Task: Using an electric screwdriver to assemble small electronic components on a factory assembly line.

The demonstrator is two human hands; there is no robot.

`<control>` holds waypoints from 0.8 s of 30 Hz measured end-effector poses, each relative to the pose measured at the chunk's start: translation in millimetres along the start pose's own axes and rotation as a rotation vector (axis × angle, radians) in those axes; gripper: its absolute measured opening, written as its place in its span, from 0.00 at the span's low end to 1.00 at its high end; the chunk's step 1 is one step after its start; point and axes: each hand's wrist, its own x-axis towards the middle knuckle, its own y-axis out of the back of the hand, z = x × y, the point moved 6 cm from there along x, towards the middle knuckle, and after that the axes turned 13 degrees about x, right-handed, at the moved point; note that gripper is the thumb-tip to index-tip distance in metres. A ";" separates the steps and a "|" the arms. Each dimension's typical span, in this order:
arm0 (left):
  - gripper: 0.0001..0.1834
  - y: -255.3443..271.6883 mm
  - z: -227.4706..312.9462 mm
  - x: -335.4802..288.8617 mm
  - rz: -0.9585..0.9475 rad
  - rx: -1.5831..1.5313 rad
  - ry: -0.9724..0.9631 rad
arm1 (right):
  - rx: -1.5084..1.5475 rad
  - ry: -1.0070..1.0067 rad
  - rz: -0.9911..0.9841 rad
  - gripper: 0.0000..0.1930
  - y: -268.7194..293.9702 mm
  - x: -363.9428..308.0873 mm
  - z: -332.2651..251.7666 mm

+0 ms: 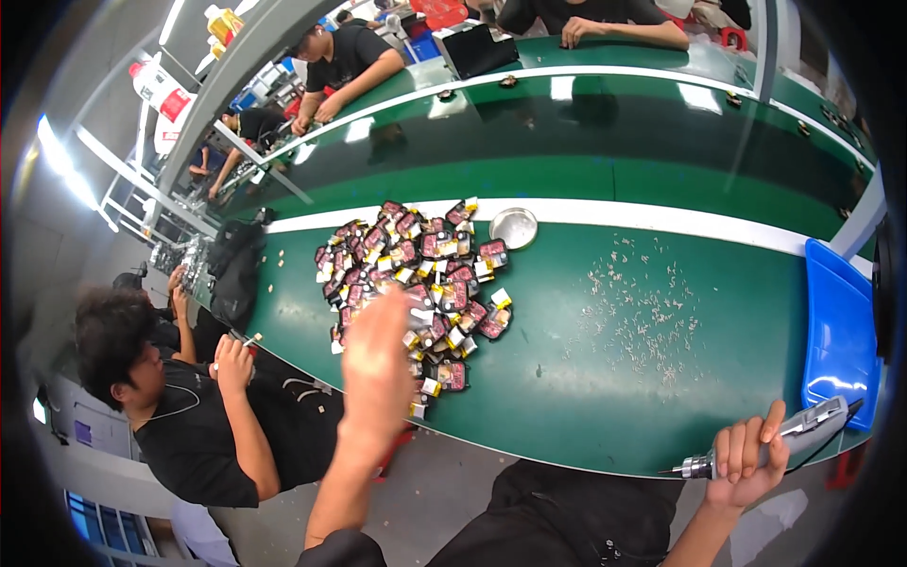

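My right hand (pixel 748 455) is wrapped round a grey electric screwdriver (pixel 814 427) at the table's near right edge. The bit points left, and a dark cord trails from the other end. My left hand (pixel 376 352) reaches over the near side of a pile of small black-cased electronic units (pixel 439 248). Motion smears its fingers, so whether they grip a unit does not show. Reddish-pink circuit boards and yellow-and-white parts show in the units, which lie heaped at many angles.
Many tiny screws (pixel 652 307) lie scattered on the green table (pixel 548 378). A round metal dish (pixel 513 228) sits beside the pile, and a blue bin (pixel 836 331) stands at the right end. Co-workers sit at left and across the green belt (pixel 642 180), which carries several small parts.
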 end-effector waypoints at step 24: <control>0.12 -92.4 128.6 71.8 -0.119 -0.170 -0.419 | 0.125 -0.058 0.134 0.05 22.9 -21.7 12.0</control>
